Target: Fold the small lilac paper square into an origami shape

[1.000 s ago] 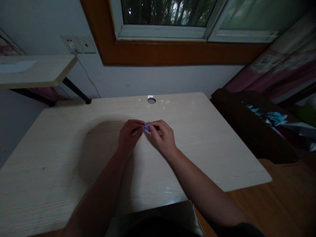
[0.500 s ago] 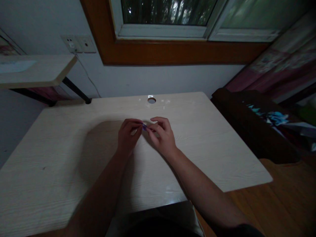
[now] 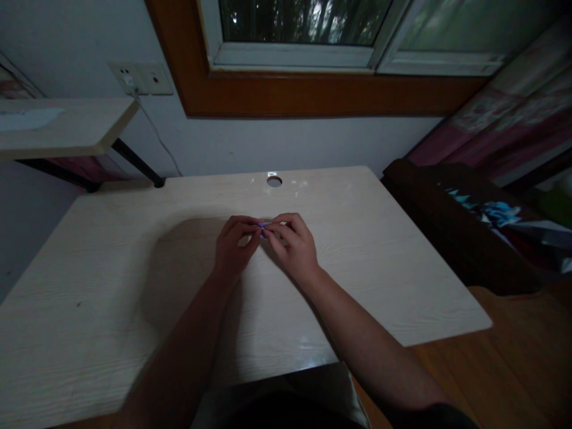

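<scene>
Both my hands meet over the middle of a pale wooden table [image 3: 111, 286]. My left hand [image 3: 232, 247] and my right hand [image 3: 292, 247] are closed, and their fingertips pinch a small purple folded piece of paper [image 3: 263, 226] between them. The paper is held just above the tabletop. Most of it is hidden by my fingers.
A round cable hole [image 3: 274, 181] sits near the table's far edge. A second pale tabletop [image 3: 67, 125] stands at the left, with wall sockets [image 3: 140, 78] and a cord above it. A dark piece of furniture [image 3: 451, 226] with bright items is at the right. A window is ahead.
My fingers have shifted slightly on the purple paper and closed tighter over it, so less of it shows. My arms stay in place.
</scene>
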`<state>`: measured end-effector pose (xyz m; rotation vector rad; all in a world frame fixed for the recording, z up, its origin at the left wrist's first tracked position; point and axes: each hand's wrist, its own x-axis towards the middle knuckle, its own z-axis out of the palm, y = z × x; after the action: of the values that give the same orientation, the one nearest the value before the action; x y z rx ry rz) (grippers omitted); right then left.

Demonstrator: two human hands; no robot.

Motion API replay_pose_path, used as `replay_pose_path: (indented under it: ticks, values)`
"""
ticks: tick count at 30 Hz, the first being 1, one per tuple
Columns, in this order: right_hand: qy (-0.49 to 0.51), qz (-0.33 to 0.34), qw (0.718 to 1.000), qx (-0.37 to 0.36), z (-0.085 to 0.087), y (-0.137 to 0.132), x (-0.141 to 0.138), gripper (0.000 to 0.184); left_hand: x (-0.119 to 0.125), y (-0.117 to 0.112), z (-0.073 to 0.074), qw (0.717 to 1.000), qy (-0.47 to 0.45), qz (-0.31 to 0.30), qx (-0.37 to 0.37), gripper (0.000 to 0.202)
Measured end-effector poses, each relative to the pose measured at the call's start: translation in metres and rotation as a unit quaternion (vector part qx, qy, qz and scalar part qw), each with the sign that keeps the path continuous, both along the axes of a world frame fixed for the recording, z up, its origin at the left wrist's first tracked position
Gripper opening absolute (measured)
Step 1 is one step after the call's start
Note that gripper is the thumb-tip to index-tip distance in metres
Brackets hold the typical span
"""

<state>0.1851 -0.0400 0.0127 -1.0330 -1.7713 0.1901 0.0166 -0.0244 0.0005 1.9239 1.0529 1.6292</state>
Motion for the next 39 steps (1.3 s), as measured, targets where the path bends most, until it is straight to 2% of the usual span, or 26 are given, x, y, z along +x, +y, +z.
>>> replay_pose_path:
  ticks: [8, 13, 19, 26, 32, 36, 39]
  values:
    - [-0.01, 0.005, 1.0, 0.022, 0.002, 0.0, -0.001, 0.013, 0.001, -0.002, 0.003, 1.0, 0.018, -0.013, 0.014, 0.01]
    - [-0.027, -0.001, 0.999, 0.027, 0.001, 0.0, -0.001, 0.012, 0.002, -0.002, 0.004, 0.999, 0.037, 0.003, 0.028, 0.005]
    - [-0.008, 0.004, 1.0, 0.007, 0.002, 0.0, -0.001, 0.011, 0.002, -0.003, 0.007, 1.0, 0.028, 0.005, 0.005, 0.003]
    - [0.03, 0.031, 0.997, -0.071, 0.001, 0.003, 0.001, 0.007, 0.0, -0.001, 0.009, 0.999, -0.022, -0.005, -0.043, 0.008]
    - [0.086, 0.013, 0.986, -0.144, -0.003, 0.005, 0.001, 0.009, -0.001, 0.003, -0.002, 0.988, -0.089, -0.023, -0.121, 0.012]
    - [0.157, 0.011, 0.966, -0.205, -0.006, 0.007, 0.001, 0.011, -0.002, 0.005, -0.005, 0.977, -0.102, -0.032, -0.182, 0.015]
    - [0.231, 0.042, 0.94, -0.248, -0.008, 0.01, 0.001, 0.017, -0.003, 0.005, -0.003, 0.97, -0.097, -0.031, -0.22, 0.017]
